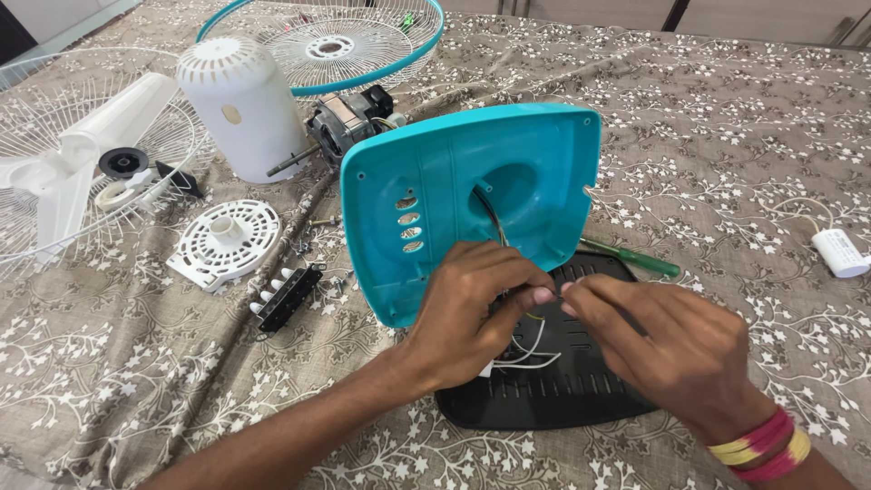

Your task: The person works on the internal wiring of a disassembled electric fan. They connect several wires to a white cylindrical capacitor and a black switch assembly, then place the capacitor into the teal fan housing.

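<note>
Thin wires (531,349) run from the hole in the tilted teal base cover (472,195) down to my hands, just below its lower edge, over the black vented plate (581,381). My left hand (472,313) and right hand (671,349) pinch them, fingertips together. Tugging sideways could, I judge, snap a strand or topple the cover. They run roughly top-to-bottom, loose ends toward me

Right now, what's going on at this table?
A person's left hand and right hand pinch thin wires between them, over a black vented base plate. A teal fan base cover stands tilted behind the hands, wires running out of its hole. Around lie the motor, a white motor housing, a switch block, fan guards and a green screwdriver.
</note>
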